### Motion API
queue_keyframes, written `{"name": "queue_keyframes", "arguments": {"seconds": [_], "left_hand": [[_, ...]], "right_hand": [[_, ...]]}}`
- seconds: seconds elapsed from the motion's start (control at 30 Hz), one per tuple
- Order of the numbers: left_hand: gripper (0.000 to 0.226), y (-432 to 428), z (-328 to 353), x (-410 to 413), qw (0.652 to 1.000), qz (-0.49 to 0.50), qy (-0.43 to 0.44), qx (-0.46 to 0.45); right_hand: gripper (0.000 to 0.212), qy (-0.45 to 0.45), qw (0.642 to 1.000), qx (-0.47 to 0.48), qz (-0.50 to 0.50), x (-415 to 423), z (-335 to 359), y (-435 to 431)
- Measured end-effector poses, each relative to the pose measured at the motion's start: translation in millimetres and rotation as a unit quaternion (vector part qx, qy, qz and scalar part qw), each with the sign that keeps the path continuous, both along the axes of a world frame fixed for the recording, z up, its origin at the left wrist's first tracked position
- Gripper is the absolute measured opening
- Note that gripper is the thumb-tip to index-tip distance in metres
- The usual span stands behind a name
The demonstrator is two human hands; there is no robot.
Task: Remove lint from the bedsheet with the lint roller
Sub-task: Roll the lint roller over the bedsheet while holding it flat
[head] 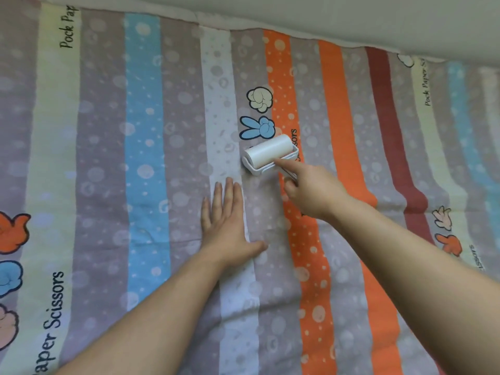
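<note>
Gripping the lint roller (270,155), right hand (311,193) rolls the bedsheet (108,158)

We see the white lint roller (269,155) drum-down on the bedsheet (143,131), on a grey stripe at the orange one's edge. Sheet spread flat: multicolour stripes, pale dots, cartoon hand prints.

Plain pale wall (338,14), soft light

The bedsheet (151,158) is striped grey, cream, blue, white, orange and maroon, with pale dots, cartoon hand motifs and black lettering. The lint roller (269,154) is white.
</note>
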State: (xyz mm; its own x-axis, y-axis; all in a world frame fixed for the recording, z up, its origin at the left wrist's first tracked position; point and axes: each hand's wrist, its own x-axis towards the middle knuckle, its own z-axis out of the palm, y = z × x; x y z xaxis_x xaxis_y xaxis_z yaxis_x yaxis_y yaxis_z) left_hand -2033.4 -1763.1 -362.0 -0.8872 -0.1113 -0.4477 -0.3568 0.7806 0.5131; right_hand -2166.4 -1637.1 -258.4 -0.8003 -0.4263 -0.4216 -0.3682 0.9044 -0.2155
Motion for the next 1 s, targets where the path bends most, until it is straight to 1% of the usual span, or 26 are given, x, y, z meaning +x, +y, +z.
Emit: {"name": "queue_keyframes", "arguments": {"seconds": [0.07, 0.1, 0.17, 0.23, 0.33, 0.43, 0.5, 0.57, 0.67, 0.77, 0.83, 1.0], "left_hand": [[0.135, 1.5, -2.4, -2.0, 1.0, -0.001, -0.009, -0.013], [0.129, 2.1, -3.6, -3.8, 1.0, -0.002, -0.01, -0.014], [0.108, 2.9, -6.4, -5.5, 1.0, 0.01, -0.003, -0.015], [0.094, 3.9, -7.9, -6.3, 1.0, 0.029, 0.007, -0.008], [0.091, 5.9, -9.4, -4.8, 0.998, 0.054, 0.026, -0.01], [0.098, 18.3, -7.6, -3.8, 0.994, 0.067, 0.042, -0.068], [0.098, 29.3, -4.3, -5.0, 0.989, 0.09, 0.03, -0.113], [0.089, 44.0, -0.1, -10.3, 0.983, 0.115, 0.014, -0.14], [0.073, 68.5, 8.6, -14.2, 0.984, 0.117, -0.004, -0.136], [0.076, 92.9, 15.8, -11.2, 0.988, 0.094, -0.014, -0.124], [0.08, 104.0, 17.7, -12.5, 0.988, 0.096, -0.02, -0.119], [0.096, 113.3, 25.8, -23.4, 0.985, 0.11, -0.06, -0.119]], "right_hand": [[0.051, -0.008, 1.0, -0.016, -0.002, -0.8, -10.7, 7.8], [0.051, -0.009, 1.0, -0.016, 0.004, 0.5, -12.8, 15.3], [0.05, -0.014, 1.0, -0.016, 0.019, 6.1, -12.9, 33.7], [0.051, -0.022, 0.999, -0.007, 0.036, 13.6, -9.2, 54.3], [0.053, -0.03, 0.997, 0.003, 0.065, 30.4, -4.4, 89.2], [0.053, -0.034, 0.995, 0.006, 0.094, 47.0, -4.0, 127.3], [0.05, -0.023, 0.993, 0.006, 0.112, 59.3, -5.0, 149.3], [0.046, -0.019, 0.992, 0.01, 0.121, 69.0, -5.0, 170.8], [0.041, -0.038, 0.991, 0.023, 0.129, 77.4, -2.8, 195.7], [0.035, -0.064, 0.988, 0.048, 0.133, 80.5, 10.0, 212.3], [0.031, -0.086, 0.983, 0.074, 0.143, 79.9, 18.8, 219.9], [0.035, -0.171, 0.961, 0.13, 0.176, 58.7, 52.2, 237.1]]}}
